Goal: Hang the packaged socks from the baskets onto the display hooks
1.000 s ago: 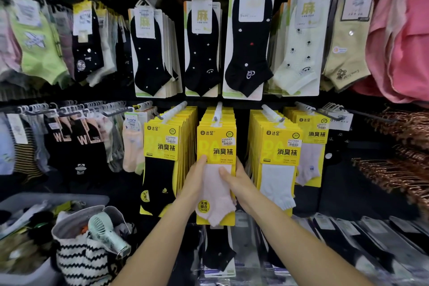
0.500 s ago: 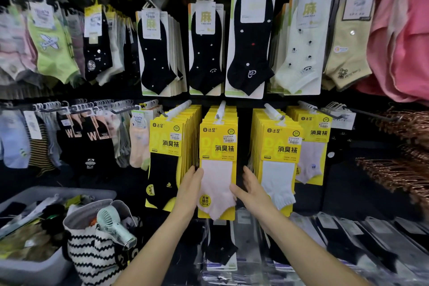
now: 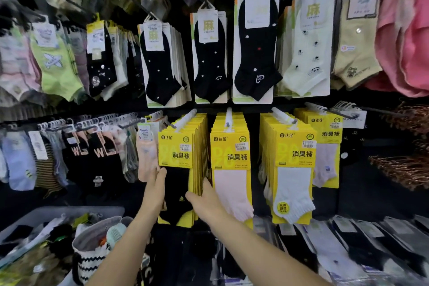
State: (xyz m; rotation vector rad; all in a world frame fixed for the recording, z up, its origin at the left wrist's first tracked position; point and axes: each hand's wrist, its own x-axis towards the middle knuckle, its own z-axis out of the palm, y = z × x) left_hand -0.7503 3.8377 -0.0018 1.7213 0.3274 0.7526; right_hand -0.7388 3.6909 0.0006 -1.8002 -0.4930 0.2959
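Note:
Yellow sock packs hang in stacks on white display hooks in the middle row. The black-sock stack [image 3: 178,153] hangs left of the pink-sock stack [image 3: 231,158], with a white-sock stack [image 3: 293,158] further right. My left hand [image 3: 155,189] lies flat with straight fingers against the left edge of the black-sock stack. On the right side of that stack my right hand [image 3: 205,202] touches the pack edges with straight fingers. Neither hand holds a pack. A grey basket [image 3: 34,218] with mixed socks sits at the lower left.
A striped bag [image 3: 92,260] with a small fan in it stands beside the basket. Black and pale socks hang on the upper hooks, for example a black pair [image 3: 255,53]. Bare copper-coloured hooks [image 3: 404,169] stick out at the right. Flat sock packs [image 3: 348,246] lie below.
Both hands have left the pink-sock stack and moved left to the black-sock stack, one on each side of it. The view has shifted a little to the left.

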